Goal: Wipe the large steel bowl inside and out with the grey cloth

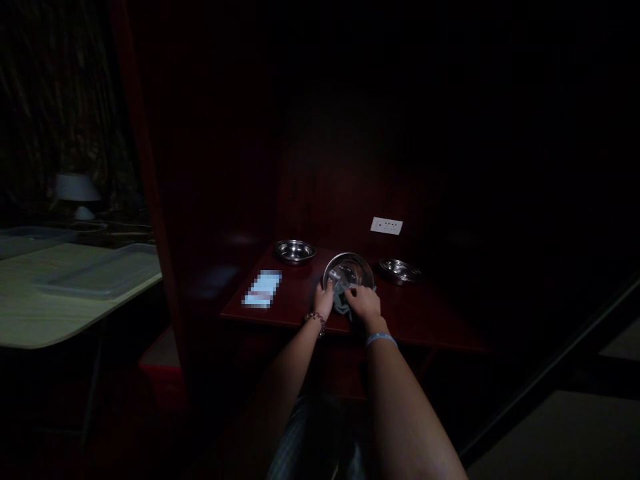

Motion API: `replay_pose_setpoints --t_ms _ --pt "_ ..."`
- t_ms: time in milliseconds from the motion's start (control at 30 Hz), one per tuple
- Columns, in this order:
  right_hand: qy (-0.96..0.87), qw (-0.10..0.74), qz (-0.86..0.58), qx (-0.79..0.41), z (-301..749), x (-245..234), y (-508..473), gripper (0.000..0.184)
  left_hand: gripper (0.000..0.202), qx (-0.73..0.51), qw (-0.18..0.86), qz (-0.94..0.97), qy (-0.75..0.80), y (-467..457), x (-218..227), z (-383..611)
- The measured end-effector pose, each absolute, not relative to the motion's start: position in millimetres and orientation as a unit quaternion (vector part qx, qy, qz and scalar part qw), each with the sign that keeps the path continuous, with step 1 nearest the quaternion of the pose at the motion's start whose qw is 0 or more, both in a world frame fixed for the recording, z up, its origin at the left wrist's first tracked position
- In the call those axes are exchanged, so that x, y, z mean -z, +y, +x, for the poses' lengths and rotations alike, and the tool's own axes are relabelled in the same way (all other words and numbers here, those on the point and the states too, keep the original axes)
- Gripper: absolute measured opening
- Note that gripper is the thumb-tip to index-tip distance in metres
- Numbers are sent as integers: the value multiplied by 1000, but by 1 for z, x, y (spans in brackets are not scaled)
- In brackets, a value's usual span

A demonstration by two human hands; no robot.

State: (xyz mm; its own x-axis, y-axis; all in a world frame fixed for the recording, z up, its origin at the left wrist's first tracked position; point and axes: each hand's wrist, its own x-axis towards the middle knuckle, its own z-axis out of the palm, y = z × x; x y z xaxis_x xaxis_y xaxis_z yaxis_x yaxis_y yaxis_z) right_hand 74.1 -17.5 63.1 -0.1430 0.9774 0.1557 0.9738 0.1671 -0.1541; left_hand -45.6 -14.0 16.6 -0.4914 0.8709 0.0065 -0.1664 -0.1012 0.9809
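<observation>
A shiny metal bowl point(350, 260) is tilted toward me over the dark red table point(300, 307). My left hand point(324, 300) grips its near left rim, thumb on the inner side. A grey-green cloth point(341, 298) is bunched against the near rim, partly inside the bowl. My right hand point(364, 302) is closed on this cloth at the bowl's right side. One metal bowl point(295, 252) rests upright at the back left, and another metal dish point(400, 270) sits to the right of the held bowl.
A blurred-out bright rectangle point(263, 289) lies on the table's left. A white socket plate point(387, 226) is on the back wall. Beyond the left partition stands a pale table point(50, 320) with a clear plastic tray point(105, 291) and a small lamp point(77, 190). Much is dark.
</observation>
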Motion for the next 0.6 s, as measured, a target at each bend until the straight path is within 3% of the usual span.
replay_pose_setpoints --t_ms 333,600 --pt "-763 94 -639 -32 69 -71 -22 45 14 -685 375 330 531 -6 -7 -46" --pt "-769 102 -629 -47 69 -71 -23 46 21 -683 376 326 535 -6 -8 -46"
